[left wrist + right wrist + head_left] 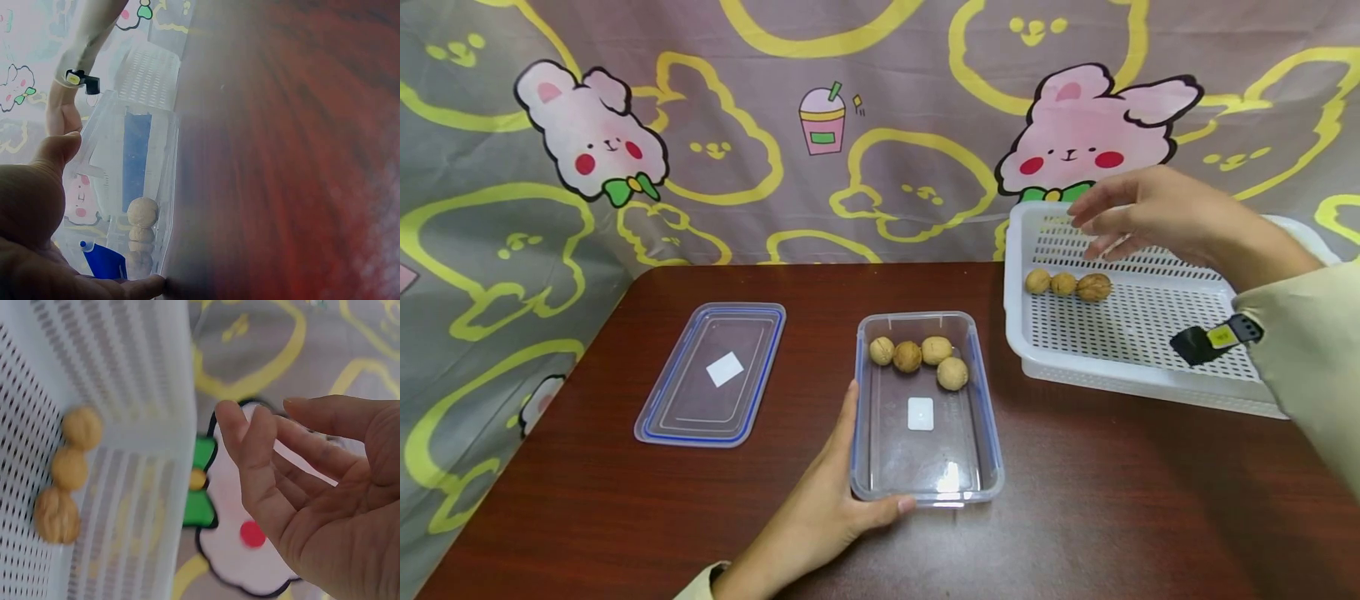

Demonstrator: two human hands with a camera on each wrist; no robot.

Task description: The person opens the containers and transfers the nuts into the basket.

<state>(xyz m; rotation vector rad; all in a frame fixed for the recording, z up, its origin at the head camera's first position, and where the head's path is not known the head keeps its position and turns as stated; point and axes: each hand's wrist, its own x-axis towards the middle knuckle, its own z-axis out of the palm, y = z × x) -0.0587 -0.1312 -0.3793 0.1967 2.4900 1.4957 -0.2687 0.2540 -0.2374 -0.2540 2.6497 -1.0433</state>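
Note:
A clear plastic food box stands on the table, with several walnuts grouped at its far end. My left hand rests against its near left corner, straight fingers along the left wall and thumb over the front rim. My right hand hovers over the far side of a white perforated basket, loosely bent fingers holding nothing. Three walnuts lie in a row inside the basket, below and to the left of that hand in the head view.
A clear lid with a blue seal lies on the table left of the box. White square labels mark the lid and the box floor. A cartoon-printed curtain hangs behind the table.

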